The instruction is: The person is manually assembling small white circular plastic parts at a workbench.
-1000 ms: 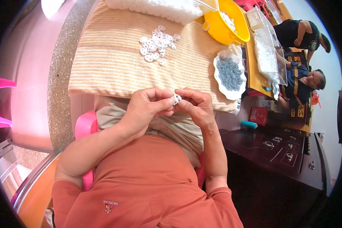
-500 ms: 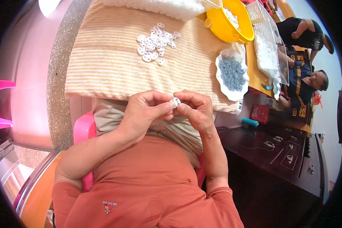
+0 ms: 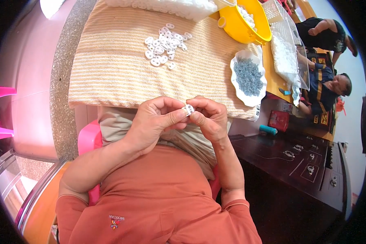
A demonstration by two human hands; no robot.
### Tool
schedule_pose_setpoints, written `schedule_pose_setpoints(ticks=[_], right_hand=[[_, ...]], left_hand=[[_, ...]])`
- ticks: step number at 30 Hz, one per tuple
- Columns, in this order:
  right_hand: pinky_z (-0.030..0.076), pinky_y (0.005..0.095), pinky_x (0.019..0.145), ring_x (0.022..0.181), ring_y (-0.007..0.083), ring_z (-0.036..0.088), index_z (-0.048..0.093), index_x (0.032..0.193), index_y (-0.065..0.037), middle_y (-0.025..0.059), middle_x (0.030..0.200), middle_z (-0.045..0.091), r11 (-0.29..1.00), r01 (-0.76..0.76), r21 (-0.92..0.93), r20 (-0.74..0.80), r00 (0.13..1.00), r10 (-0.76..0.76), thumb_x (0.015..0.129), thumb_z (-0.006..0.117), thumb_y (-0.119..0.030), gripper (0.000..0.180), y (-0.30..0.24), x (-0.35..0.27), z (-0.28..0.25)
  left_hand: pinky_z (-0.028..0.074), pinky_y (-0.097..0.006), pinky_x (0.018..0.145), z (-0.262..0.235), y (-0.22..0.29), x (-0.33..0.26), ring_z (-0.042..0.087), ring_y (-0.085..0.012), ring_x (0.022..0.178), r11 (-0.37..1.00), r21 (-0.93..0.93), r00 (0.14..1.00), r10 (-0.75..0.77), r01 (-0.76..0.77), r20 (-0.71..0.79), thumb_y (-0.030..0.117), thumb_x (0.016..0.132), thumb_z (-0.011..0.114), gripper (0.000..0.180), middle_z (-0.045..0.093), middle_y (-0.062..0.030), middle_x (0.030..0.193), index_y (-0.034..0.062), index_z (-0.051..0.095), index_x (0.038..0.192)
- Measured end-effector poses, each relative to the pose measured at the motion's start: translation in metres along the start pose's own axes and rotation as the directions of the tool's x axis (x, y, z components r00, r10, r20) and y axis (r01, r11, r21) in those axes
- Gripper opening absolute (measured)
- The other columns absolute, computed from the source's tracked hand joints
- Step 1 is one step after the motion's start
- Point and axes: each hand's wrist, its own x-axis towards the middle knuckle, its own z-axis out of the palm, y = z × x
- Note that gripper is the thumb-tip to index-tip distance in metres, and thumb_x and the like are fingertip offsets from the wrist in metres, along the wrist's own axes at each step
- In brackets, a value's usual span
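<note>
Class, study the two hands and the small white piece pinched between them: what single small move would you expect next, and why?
Probably a firmer squeeze of the small white piece, since the left hand and right hand both pinch it at their fingertips, close to the body, short of the striped cloth where the pile of white pieces lies.

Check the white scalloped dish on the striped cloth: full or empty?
Full. The white scalloped dish holds a heap of small grey metal pieces covering most of its middle; only the rim shows bare.
</note>
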Motion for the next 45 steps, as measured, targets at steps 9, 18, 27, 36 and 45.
schedule_pose_setpoints(ticks=[9, 18, 27, 36, 45], right_hand=[[0.049, 0.023, 0.079, 0.091, 0.0132, 0.058, 0.064, 0.114, 0.003, 0.0092, 0.106, 0.055, 0.985, 0.154, 0.078, 0.06, 0.985, -0.159, 0.086, 0.067, 0.0, 0.028, 0.008, 0.002, 0.001], [0.047, 0.0235, 0.081, 0.093, 0.0119, 0.055, 0.064, 0.112, 0.002, 0.0079, 0.107, 0.053, 0.976, 0.214, 0.025, 0.076, 0.974, -0.215, 0.085, 0.069, -0.003, 0.028, 0.004, -0.001, 0.007], [0.048, 0.0241, 0.075, 0.089, 0.0134, 0.055, 0.066, 0.109, 0.002, 0.0108, 0.105, 0.055, 0.973, 0.229, -0.034, 0.046, 0.973, -0.228, 0.083, 0.072, -0.004, 0.028, -0.005, -0.007, 0.014], [0.047, 0.023, 0.073, 0.087, 0.0122, 0.054, 0.065, 0.11, 0.002, 0.0108, 0.105, 0.055, 0.958, 0.257, -0.129, 0.084, 0.965, -0.247, 0.084, 0.071, -0.003, 0.027, -0.008, -0.006, 0.011], [0.046, 0.0257, 0.077, 0.088, 0.0121, 0.053, 0.062, 0.098, 0.002, 0.0094, 0.102, 0.055, 0.978, 0.208, 0.002, 0.057, 0.977, -0.207, 0.083, 0.071, -0.003, 0.018, -0.011, -0.003, 0.009]], left_hand=[[0.057, -0.026, 0.077, 0.004, 0.003, -0.002, 0.064, -0.0122, 0.085, 0.999, -0.04, 0.997, 0.02, -0.018, 0.071, 0.005, 0.091, 0.063, 0.013, 0.065, -0.0054, 0.094, 0.0035, 0.057, 0.103], [0.056, -0.026, 0.077, 0.006, 0.0, -0.006, 0.064, -0.0117, 0.084, 0.998, -0.031, 0.995, 0.059, -0.057, 0.082, 0.007, 0.09, 0.064, 0.015, 0.064, -0.0054, 0.093, 0.0047, 0.056, 0.102], [0.057, -0.026, 0.075, 0.009, -0.002, -0.011, 0.065, -0.012, 0.083, 0.994, -0.081, 0.989, 0.086, -0.077, 0.121, 0.007, 0.09, 0.065, 0.014, 0.065, -0.0065, 0.093, 0.0024, 0.057, 0.101], [0.057, -0.027, 0.074, 0.005, -0.001, -0.006, 0.065, -0.0128, 0.082, 0.994, -0.094, 0.984, 0.068, -0.052, 0.168, 0.007, 0.09, 0.065, 0.014, 0.064, -0.0067, 0.092, 0.0021, 0.056, 0.099], [0.057, -0.027, 0.075, 0.004, -0.001, -0.003, 0.064, -0.0129, 0.082, 0.997, -0.073, 0.986, 0.039, -0.028, 0.162, 0.009, 0.09, 0.066, 0.013, 0.065, -0.0057, 0.092, 0.0024, 0.058, 0.097]])
